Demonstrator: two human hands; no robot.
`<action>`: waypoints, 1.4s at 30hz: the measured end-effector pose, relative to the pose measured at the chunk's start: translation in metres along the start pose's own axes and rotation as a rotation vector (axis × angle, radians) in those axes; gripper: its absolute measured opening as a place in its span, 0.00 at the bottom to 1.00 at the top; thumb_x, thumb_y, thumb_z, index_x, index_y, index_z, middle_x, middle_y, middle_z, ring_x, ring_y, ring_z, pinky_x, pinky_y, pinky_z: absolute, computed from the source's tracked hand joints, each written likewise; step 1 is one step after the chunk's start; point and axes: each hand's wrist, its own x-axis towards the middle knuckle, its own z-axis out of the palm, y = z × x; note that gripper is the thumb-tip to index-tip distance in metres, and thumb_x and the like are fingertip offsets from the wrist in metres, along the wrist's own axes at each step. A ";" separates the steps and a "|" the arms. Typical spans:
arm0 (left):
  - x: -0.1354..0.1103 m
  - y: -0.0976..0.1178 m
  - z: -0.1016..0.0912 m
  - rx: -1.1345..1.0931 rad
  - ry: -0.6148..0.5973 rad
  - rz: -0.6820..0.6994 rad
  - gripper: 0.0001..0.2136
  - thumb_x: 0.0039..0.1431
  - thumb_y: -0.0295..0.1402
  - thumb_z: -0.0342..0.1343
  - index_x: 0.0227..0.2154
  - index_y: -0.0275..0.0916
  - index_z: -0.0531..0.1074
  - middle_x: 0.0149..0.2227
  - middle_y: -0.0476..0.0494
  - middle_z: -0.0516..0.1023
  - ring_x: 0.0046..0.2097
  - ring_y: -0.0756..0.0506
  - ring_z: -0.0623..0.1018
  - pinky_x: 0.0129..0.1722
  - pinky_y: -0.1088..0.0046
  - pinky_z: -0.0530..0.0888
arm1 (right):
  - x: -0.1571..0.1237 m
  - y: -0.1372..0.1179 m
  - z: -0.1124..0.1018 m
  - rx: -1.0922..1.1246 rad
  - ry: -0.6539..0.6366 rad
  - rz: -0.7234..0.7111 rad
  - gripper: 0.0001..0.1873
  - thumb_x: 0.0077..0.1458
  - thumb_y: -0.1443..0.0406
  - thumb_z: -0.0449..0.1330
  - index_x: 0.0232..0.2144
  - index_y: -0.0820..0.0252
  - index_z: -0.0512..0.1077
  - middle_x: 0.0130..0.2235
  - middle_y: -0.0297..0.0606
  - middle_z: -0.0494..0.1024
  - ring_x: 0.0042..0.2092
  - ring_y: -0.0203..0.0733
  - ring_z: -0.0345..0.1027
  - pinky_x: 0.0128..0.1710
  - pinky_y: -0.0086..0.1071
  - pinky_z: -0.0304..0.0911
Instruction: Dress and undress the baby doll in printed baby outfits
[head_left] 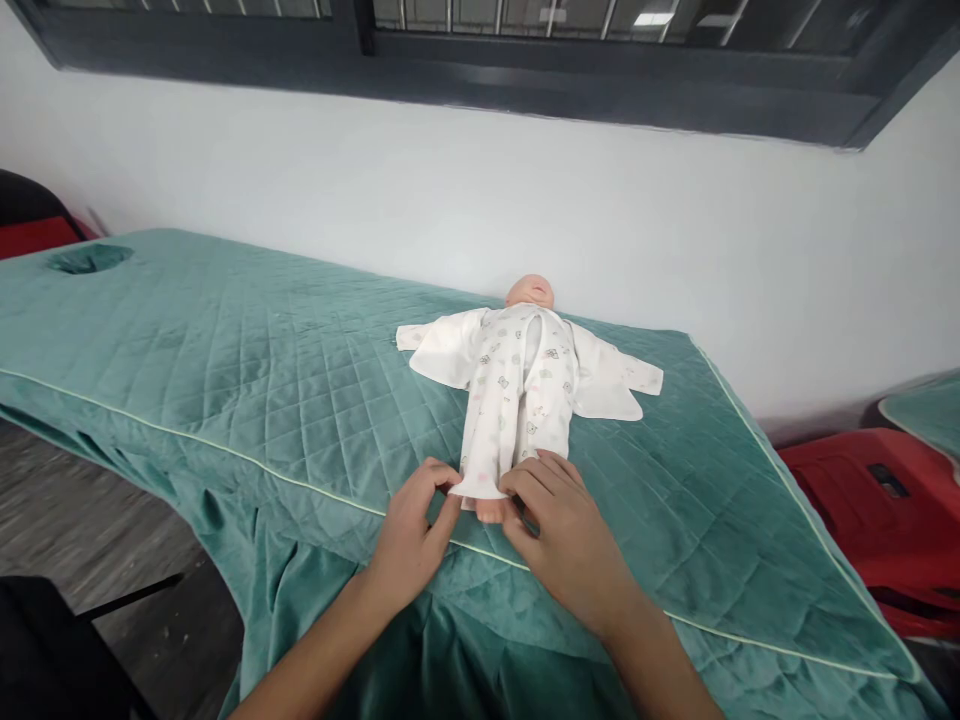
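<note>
A baby doll lies on its back, its head by the wall and its feet toward me. It wears white baby clothes with small printed figures; both sleeves are spread out sideways. At the end of one trouser leg, my left hand pinches the left edge of the cuff between thumb and fingers. My right hand grips the right edge of that cuff, its fingertips partly hidden. A bare doll foot pokes out below the cuff. The other foot is hidden behind my right hand.
The doll rests on a bed with a green quilted cover, which has a face hole at the far left. A white wall and dark window frame stand behind. Red plastic chairs are at the right.
</note>
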 end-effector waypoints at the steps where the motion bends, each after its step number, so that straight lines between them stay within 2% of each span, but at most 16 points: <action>1: -0.002 -0.002 0.000 0.020 -0.014 -0.016 0.04 0.68 0.29 0.50 0.39 0.41 0.69 0.36 0.49 0.72 0.39 0.49 0.73 0.41 0.71 0.69 | -0.002 0.000 0.000 0.008 -0.003 0.006 0.08 0.59 0.74 0.56 0.35 0.55 0.68 0.36 0.33 0.73 0.42 0.41 0.67 0.55 0.43 0.59; 3: -0.004 -0.004 0.001 0.047 -0.039 -0.034 0.04 0.67 0.29 0.50 0.39 0.40 0.69 0.37 0.48 0.72 0.39 0.49 0.73 0.40 0.71 0.70 | -0.009 0.004 -0.001 0.056 0.011 0.033 0.07 0.61 0.72 0.56 0.36 0.55 0.69 0.37 0.34 0.74 0.43 0.42 0.68 0.53 0.42 0.61; 5: -0.005 -0.002 0.001 0.074 -0.025 -0.007 0.04 0.67 0.29 0.50 0.41 0.41 0.69 0.41 0.46 0.73 0.43 0.47 0.74 0.43 0.69 0.71 | -0.018 0.013 -0.001 0.149 0.091 0.083 0.06 0.64 0.69 0.55 0.39 0.54 0.70 0.41 0.36 0.75 0.45 0.43 0.69 0.50 0.40 0.64; 8: 0.001 0.010 0.001 0.147 0.034 0.101 0.09 0.66 0.29 0.51 0.48 0.41 0.68 0.48 0.42 0.72 0.51 0.45 0.73 0.51 0.65 0.71 | -0.033 0.032 0.001 0.234 0.273 0.200 0.09 0.65 0.68 0.53 0.45 0.53 0.69 0.47 0.38 0.74 0.49 0.43 0.69 0.49 0.39 0.65; 10: 0.008 0.023 0.005 0.214 0.024 0.195 0.12 0.66 0.29 0.52 0.52 0.41 0.67 0.50 0.41 0.72 0.53 0.44 0.72 0.52 0.64 0.71 | -0.042 0.044 0.006 0.205 0.328 0.277 0.10 0.63 0.68 0.55 0.46 0.54 0.69 0.47 0.39 0.73 0.49 0.45 0.69 0.50 0.41 0.65; 13: 0.019 0.042 0.017 0.387 -0.094 0.317 0.13 0.65 0.27 0.52 0.51 0.40 0.68 0.50 0.41 0.73 0.54 0.42 0.70 0.53 0.61 0.70 | -0.051 0.056 0.017 0.160 0.293 0.350 0.13 0.59 0.68 0.59 0.47 0.56 0.68 0.45 0.41 0.73 0.48 0.47 0.68 0.49 0.43 0.66; 16: 0.028 0.052 0.035 0.621 -0.191 0.333 0.09 0.63 0.26 0.52 0.45 0.38 0.70 0.50 0.40 0.73 0.56 0.38 0.69 0.52 0.57 0.70 | -0.054 0.057 0.029 0.110 0.260 0.381 0.11 0.59 0.65 0.60 0.45 0.57 0.69 0.45 0.43 0.72 0.47 0.49 0.67 0.48 0.45 0.66; 21: 0.034 0.052 0.055 0.852 -0.175 0.292 0.05 0.61 0.23 0.52 0.36 0.35 0.71 0.46 0.37 0.74 0.53 0.36 0.70 0.51 0.55 0.70 | -0.049 0.059 0.035 0.006 0.263 0.377 0.07 0.61 0.67 0.54 0.42 0.57 0.70 0.41 0.42 0.74 0.43 0.49 0.67 0.44 0.46 0.65; 25: 0.032 0.045 0.057 0.807 -0.118 0.309 0.04 0.63 0.26 0.52 0.34 0.36 0.71 0.44 0.37 0.74 0.51 0.36 0.71 0.48 0.55 0.70 | -0.045 0.059 0.031 -0.014 0.293 0.319 0.08 0.61 0.69 0.53 0.40 0.57 0.71 0.39 0.40 0.75 0.42 0.47 0.67 0.43 0.43 0.65; 29: 0.025 0.046 0.050 0.613 -0.052 0.302 0.04 0.64 0.26 0.52 0.33 0.39 0.70 0.44 0.39 0.75 0.50 0.39 0.71 0.46 0.57 0.71 | -0.049 0.049 0.020 0.062 0.346 0.252 0.06 0.63 0.67 0.54 0.38 0.57 0.71 0.38 0.39 0.75 0.40 0.43 0.68 0.41 0.38 0.66; 33: 0.019 0.053 0.042 0.460 -0.005 0.316 0.04 0.64 0.26 0.52 0.35 0.39 0.70 0.45 0.40 0.75 0.52 0.40 0.72 0.50 0.56 0.72 | -0.059 0.036 0.008 0.097 0.406 0.205 0.04 0.65 0.66 0.55 0.38 0.57 0.70 0.37 0.38 0.75 0.38 0.41 0.68 0.38 0.34 0.64; 36: 0.014 0.051 0.041 0.457 -0.006 0.318 0.04 0.64 0.27 0.52 0.36 0.40 0.71 0.48 0.39 0.75 0.55 0.38 0.71 0.52 0.54 0.71 | -0.066 0.034 0.006 0.082 0.390 0.198 0.04 0.64 0.68 0.55 0.38 0.57 0.70 0.37 0.37 0.74 0.38 0.41 0.68 0.39 0.34 0.64; 42: 0.003 0.036 0.045 0.506 -0.038 0.332 0.04 0.64 0.26 0.51 0.38 0.39 0.71 0.54 0.37 0.72 0.63 0.36 0.65 0.58 0.51 0.69 | -0.073 0.041 0.018 0.085 0.317 0.247 0.04 0.63 0.69 0.55 0.38 0.57 0.69 0.37 0.37 0.73 0.38 0.42 0.69 0.39 0.36 0.66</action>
